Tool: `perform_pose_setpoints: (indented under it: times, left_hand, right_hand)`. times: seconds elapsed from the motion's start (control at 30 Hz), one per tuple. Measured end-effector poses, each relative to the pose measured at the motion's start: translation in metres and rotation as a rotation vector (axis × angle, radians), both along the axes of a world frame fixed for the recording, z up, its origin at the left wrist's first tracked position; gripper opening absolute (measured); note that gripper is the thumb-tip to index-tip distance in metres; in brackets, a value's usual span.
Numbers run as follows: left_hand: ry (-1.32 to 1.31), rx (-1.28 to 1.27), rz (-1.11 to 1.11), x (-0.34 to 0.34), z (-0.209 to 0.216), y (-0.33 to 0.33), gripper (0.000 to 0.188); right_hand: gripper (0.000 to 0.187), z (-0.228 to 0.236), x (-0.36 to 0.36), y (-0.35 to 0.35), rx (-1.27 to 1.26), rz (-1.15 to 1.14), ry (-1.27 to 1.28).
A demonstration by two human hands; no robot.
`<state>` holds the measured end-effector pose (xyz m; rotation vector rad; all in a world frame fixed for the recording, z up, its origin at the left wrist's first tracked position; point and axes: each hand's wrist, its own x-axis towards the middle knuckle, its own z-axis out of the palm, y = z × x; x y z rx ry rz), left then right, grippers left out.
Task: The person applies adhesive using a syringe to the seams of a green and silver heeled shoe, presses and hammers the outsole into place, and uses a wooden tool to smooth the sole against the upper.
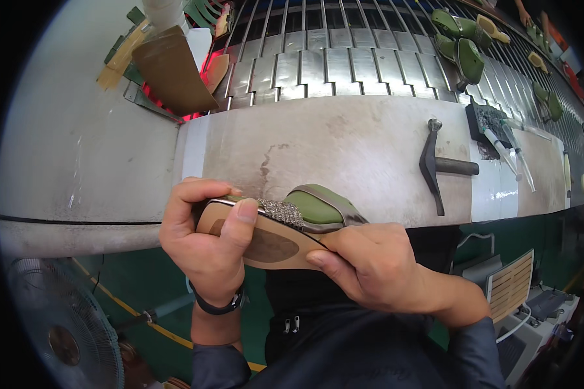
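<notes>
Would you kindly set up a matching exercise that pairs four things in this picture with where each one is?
Things:
1. shoe
2. hammer
3. fan
4. wristwatch

Places:
A. lying on the workbench, right of centre
B. on the left hand's wrist
C. held between both hands at the bench edge, sole up
D. below the bench, at lower left

Pairs: 1-C, 2-A, 3-D, 4-B

The left hand and right hand both grip the shoe.

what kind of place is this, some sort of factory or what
Most likely a shoe factory assembly line. Both hands grip a green sandal on its last, more green lasted shoes ride a slatted metal conveyor, and a hammer lies on the workbench.
</notes>
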<state>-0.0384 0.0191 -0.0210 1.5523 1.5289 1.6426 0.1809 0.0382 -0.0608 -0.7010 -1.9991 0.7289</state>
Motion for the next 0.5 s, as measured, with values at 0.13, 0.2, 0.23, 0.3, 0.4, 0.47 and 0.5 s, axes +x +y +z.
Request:
perform_pose_setpoints:
  times: [0.13, 0.2, 0.23, 0.3, 0.4, 0.47, 0.5]
  left_hand:
    - [-0.014, 0.019, 0.009, -0.0021, -0.0006, 0.0002, 0.026]
    - [-0.009, 0.017, 0.007, -0.0030, -0.0004, 0.0005, 0.025]
    - [-0.013, 0.017, 0.012, -0.0032, -0.0002, 0.0010, 0.025]
    - [-0.015, 0.015, 0.017, -0.0023, 0.0006, 0.0014, 0.025]
    - [-0.032, 0.007, 0.024, 0.0004, 0.0030, 0.0014, 0.024]
    - [-0.020, 0.011, 0.027, 0.0030, 0.0052, 0.0014, 0.024]
    - [-0.021, 0.010, 0.023, 0.0042, 0.0062, 0.0014, 0.024]
  right_hand:
    - [0.019, -0.0013, -0.0025, 0.0024, 0.021, -0.019, 0.011]
    - [0.019, -0.0007, -0.0044, 0.0024, 0.041, -0.026, 0.029]
    - [0.020, -0.0006, -0.0054, 0.0024, 0.065, -0.028, 0.045]
    - [0.023, -0.0025, -0.0075, 0.0024, 0.079, -0.032, 0.063]
    - [0.024, -0.0027, -0.0057, 0.0045, 0.041, -0.028, 0.070]
    - [0.020, 0.0004, -0.0017, 0.0078, -0.010, -0.021, 0.059]
    - [0.021, 0.0030, 0.0007, 0.0082, -0.073, -0.014, 0.037]
